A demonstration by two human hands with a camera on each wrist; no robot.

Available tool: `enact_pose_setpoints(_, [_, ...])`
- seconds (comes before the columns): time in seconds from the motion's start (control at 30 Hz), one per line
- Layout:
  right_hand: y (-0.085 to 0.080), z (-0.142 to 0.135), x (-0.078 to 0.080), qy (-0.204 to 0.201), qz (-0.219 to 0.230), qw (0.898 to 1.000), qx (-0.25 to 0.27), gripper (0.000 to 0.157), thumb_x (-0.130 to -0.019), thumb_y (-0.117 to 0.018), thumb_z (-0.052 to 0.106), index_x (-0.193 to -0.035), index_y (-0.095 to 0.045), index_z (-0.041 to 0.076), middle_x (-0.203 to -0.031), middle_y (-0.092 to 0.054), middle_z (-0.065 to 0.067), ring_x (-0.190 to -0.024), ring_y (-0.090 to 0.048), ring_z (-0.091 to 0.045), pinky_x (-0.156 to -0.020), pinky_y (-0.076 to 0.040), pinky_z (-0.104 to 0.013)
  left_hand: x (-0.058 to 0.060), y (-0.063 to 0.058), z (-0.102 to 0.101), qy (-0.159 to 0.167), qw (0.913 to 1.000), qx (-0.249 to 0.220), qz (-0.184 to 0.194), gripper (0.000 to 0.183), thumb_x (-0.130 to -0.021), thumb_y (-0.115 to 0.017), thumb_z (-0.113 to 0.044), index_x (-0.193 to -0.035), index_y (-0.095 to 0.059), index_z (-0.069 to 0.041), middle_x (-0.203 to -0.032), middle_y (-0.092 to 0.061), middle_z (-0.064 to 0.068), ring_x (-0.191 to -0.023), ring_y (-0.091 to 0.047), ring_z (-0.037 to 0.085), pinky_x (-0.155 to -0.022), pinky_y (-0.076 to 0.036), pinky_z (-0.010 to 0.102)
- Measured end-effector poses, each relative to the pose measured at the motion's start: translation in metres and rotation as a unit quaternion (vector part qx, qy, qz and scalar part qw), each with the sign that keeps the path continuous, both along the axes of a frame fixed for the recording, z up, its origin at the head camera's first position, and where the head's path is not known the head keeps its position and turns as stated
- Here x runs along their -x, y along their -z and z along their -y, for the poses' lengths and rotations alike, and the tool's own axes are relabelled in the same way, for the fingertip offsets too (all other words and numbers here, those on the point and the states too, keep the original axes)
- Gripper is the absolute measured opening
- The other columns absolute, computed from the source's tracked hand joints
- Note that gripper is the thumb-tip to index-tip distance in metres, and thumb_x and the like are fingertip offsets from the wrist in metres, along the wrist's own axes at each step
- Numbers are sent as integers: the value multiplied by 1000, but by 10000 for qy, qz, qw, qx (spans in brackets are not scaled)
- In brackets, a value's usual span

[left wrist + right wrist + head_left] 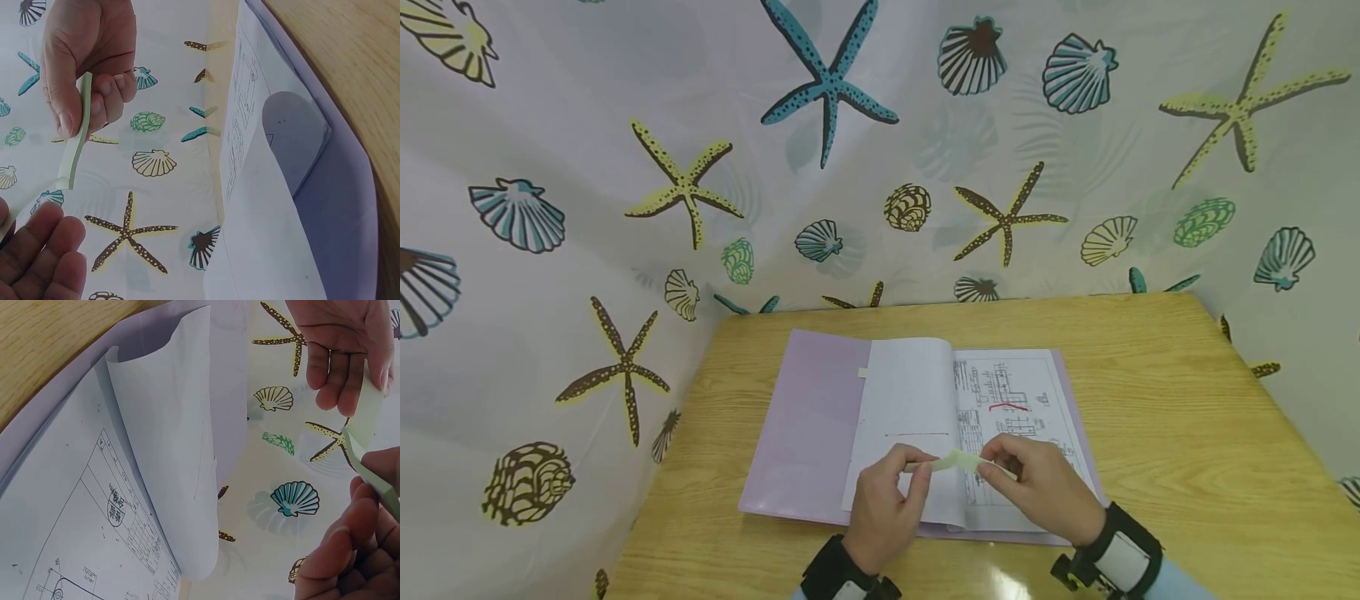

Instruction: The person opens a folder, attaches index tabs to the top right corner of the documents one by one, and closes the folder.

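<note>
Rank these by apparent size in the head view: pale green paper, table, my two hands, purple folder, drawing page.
1. Table
2. Purple folder
3. Drawing page
4. Left hand and right hand: too alike to rank
5. Pale green paper, partly hidden by fingers

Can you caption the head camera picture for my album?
Left hand and right hand hold pale green paper over an open purple folder.

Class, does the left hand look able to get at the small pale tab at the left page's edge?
Probably yes: nothing covers the tab, which lies beyond the left hand, though that hand now pinches pale green paper.
</note>
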State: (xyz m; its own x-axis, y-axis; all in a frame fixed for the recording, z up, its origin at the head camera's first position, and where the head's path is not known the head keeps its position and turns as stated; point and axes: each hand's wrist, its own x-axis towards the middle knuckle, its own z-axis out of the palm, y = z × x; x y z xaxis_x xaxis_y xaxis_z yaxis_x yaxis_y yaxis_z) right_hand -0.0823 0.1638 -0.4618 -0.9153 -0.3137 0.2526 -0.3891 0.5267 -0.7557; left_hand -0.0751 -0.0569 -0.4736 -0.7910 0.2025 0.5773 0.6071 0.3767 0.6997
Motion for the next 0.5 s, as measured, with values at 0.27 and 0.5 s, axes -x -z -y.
enact_pose_setpoints(0.27, [1,-1,0,43,-94,9999,-29,5,-90,-65,29,-86,-62,26,-66,-54,13,-50,-42,-4,-43,-38,-22,2,2,4,-82,9999,4,-119,7,-96,-53,-15,-96,-60,-14,-93,-68,-4,-62,-50,1,-55,-46,22])
enact_pose_setpoints(0.5, [3,-2,1,133,-28,9999,-66,8,-89,-66,27,-86,-60,31,-66,-55,13,-49,-42,-5,-42,-38,-22,3,1,6,-117,9997,-25,-202,6,-95,-53,-13,-96,-59,-13,-91,-68,-1,-72,-58,6,-58,-51,29])
